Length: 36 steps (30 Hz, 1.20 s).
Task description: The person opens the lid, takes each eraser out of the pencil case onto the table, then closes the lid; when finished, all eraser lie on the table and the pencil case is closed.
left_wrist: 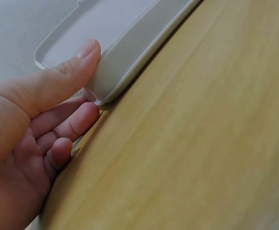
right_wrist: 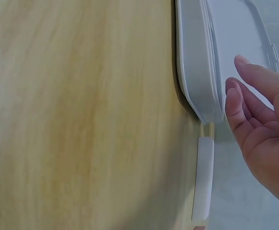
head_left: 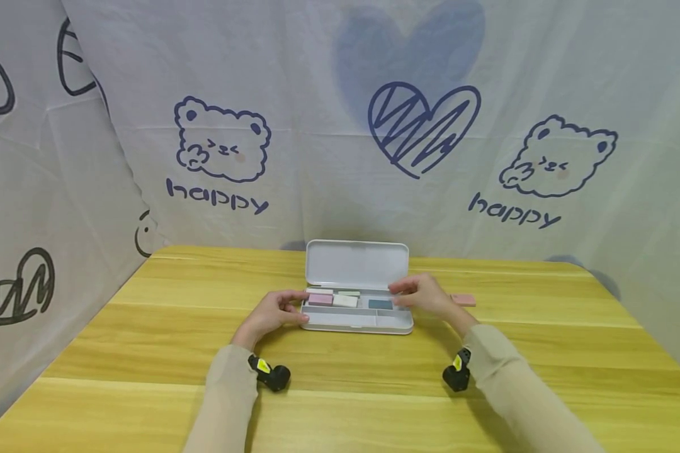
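A white pencil case (head_left: 395, 323) lies on the table with its lid (head_left: 357, 263) raised at the back. Inside it sit a pink-purple eraser (head_left: 320, 300), a white eraser (head_left: 345, 301) and a blue-grey block (head_left: 380, 304), with paler pieces behind them. My left hand (head_left: 272, 314) grips the case's left end; in the left wrist view the thumb (left_wrist: 84, 60) lies on the end wall and the fingers curl by the corner. Over the case's right end hovers my right hand (head_left: 422, 296), fingers bent, thumb apart, nothing between them.
A pink eraser (head_left: 463, 300) lies on the wooden table (head_left: 351, 409) just right of the case, partly behind the right wrist. Behind the table hangs a pale cloth (head_left: 328, 207) printed with bears and hearts. Both wrists wear small black cameras (head_left: 277, 377).
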{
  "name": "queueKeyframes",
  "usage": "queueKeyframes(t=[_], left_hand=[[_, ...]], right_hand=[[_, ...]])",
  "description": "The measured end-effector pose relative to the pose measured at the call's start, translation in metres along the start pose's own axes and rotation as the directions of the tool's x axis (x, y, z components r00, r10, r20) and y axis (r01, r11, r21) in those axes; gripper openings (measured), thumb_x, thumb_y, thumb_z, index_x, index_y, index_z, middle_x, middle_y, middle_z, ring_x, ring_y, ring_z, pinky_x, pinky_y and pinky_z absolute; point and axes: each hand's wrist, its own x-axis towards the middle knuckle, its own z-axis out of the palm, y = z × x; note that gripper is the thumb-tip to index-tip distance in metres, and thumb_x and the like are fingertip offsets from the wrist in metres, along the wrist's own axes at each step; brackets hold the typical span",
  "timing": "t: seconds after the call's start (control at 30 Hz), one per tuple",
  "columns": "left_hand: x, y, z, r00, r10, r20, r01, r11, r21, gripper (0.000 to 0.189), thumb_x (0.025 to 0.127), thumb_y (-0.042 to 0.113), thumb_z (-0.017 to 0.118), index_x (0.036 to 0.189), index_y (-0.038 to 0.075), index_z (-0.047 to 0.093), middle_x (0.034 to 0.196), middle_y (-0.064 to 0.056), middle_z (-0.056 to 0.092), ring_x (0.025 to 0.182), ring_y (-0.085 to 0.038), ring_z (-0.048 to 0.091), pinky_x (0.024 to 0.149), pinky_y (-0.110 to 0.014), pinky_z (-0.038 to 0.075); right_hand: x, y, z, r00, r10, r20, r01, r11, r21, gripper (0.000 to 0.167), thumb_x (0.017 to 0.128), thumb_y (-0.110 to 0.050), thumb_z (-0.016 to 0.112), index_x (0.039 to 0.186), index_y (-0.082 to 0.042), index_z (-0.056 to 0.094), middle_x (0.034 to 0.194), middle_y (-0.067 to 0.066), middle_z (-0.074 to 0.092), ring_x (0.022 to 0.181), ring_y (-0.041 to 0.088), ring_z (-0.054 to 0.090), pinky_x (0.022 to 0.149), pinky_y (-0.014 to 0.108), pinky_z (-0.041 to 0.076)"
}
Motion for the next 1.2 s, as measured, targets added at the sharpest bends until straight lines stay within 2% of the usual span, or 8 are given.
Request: queueKeyframes(t=[0.1, 0.23, 0.33, 0.5, 0.93, 1.2], left_hand=[[-0.006, 0.010, 0.000, 1.000, 0.012, 0.014, -0.012, 1.000, -0.009, 0.048, 0.074, 0.000, 0.069, 0.117, -0.009, 0.052, 0.086, -0.017, 0.057, 0.069, -0.014, 0.048, 0.060, -0.024, 0.040], [-0.005, 0.010, 0.000, 1.000, 0.013, 0.016, -0.013, 1.000, -0.015, 0.048, 0.074, -0.001, 0.069, 0.118, -0.010, 0.051, 0.088, -0.020, 0.057, 0.068, -0.013, 0.048, 0.059, -0.024, 0.040], [0.001, -0.002, -0.001, 1.000, 0.015, 0.008, -0.015, 1.000, -0.012, 0.049, 0.073, 0.001, 0.071, 0.118, -0.007, 0.053, 0.086, -0.014, 0.058, 0.069, -0.014, 0.048, 0.058, -0.023, 0.040], [0.001, -0.002, 0.000, 1.000, 0.011, -0.001, -0.011, 1.000, -0.009, 0.048, 0.072, 0.002, 0.072, 0.117, -0.005, 0.054, 0.082, -0.009, 0.058, 0.069, -0.014, 0.049, 0.059, -0.023, 0.041], [0.001, -0.001, -0.002, 1.000, 0.003, 0.000, -0.003, 1.000, -0.010, 0.048, 0.072, 0.002, 0.071, 0.117, -0.005, 0.055, 0.083, -0.009, 0.058, 0.069, -0.014, 0.050, 0.059, -0.023, 0.041], [0.001, -0.001, 0.000, 1.000, 0.002, -0.001, -0.002, 1.000, -0.008, 0.048, 0.072, 0.003, 0.072, 0.117, -0.004, 0.055, 0.085, -0.010, 0.058, 0.069, -0.014, 0.050, 0.060, -0.024, 0.041]], right_hand=[[0.001, 0.000, 0.001, 1.000, -0.016, 0.026, 0.018, 0.998, -0.055, 0.027, 0.076, 0.001, 0.068, 0.100, 0.011, 0.062, 0.097, 0.020, 0.063, 0.081, 0.021, 0.057, 0.070, 0.028, 0.047], [0.003, 0.000, 0.002, 0.997, -0.033, 0.067, 0.039, 0.994, -0.100, 0.028, 0.075, 0.001, 0.069, 0.100, 0.011, 0.063, 0.097, 0.019, 0.063, 0.081, 0.022, 0.057, 0.073, 0.031, 0.047], [0.005, 0.000, 0.002, 0.995, -0.032, 0.095, 0.043, 0.992, -0.116, 0.028, 0.075, 0.001, 0.069, 0.100, 0.011, 0.062, 0.098, 0.020, 0.063, 0.079, 0.020, 0.056, 0.072, 0.031, 0.046], [0.006, 0.000, 0.002, 0.991, -0.008, 0.132, 0.024, 0.992, -0.122, 0.031, 0.074, 0.002, 0.069, 0.102, 0.011, 0.061, 0.101, 0.020, 0.062, 0.078, 0.018, 0.054, 0.071, 0.029, 0.046], [0.008, -0.002, 0.001, 0.979, -0.007, 0.202, 0.034, 0.991, -0.133, 0.034, 0.074, 0.004, 0.067, 0.106, 0.012, 0.059, 0.103, 0.021, 0.061, 0.074, 0.013, 0.050, 0.069, 0.026, 0.044], [0.007, -0.003, 0.002, 0.977, 0.020, 0.213, 0.002, 0.995, -0.103, 0.034, 0.075, 0.003, 0.067, 0.107, 0.012, 0.058, 0.101, 0.019, 0.061, 0.077, 0.015, 0.051, 0.071, 0.026, 0.044]])
